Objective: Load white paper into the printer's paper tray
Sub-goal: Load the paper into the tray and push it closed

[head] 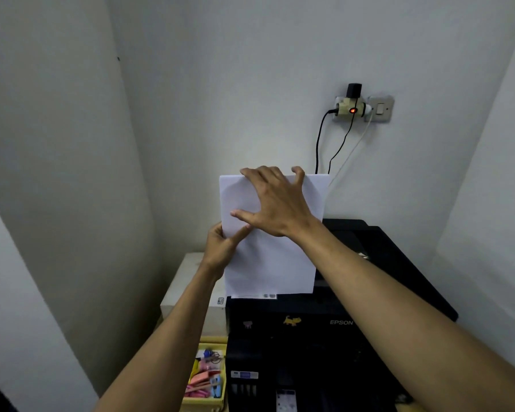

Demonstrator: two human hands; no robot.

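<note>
A stack of white paper (275,263) stands upright at the back of a black Epson printer (309,337), its lower edge down in the rear feed slot. My left hand (220,248) grips the paper's left edge about halfway up. My right hand (275,200) lies flat against the front of the sheets, with its fingertips hooked over the top edge. The slot itself is hidden behind the paper.
The printer's open black lid (399,257) lies to the right. A beige box (191,281) sits left of the printer, with a yellow tray (217,401) of clips and small stationery below it. Cables (318,144) hang from a wall socket (351,110) above. Walls close in on both sides.
</note>
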